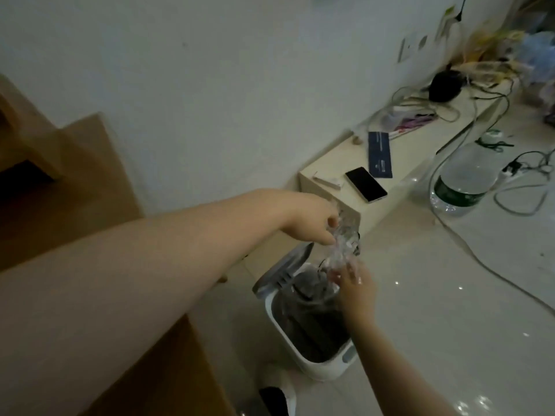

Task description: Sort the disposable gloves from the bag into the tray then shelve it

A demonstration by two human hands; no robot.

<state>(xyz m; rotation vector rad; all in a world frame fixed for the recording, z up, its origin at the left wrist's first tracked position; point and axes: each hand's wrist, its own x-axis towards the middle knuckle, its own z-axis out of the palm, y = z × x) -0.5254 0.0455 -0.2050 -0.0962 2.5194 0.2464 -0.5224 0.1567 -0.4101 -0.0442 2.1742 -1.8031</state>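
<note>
Head view: both hands, left hand and right hand, pinch the crumpled clear plastic bag above the open bin; release it straight down, inside the rim.

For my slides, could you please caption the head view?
Both hands, left hand and right hand, hold crumpled clear plastic above an open white, black-lined bin.

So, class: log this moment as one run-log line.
left hand: pinches clear plastic | right hand: touches plastic from below | position: over open bin
</note>
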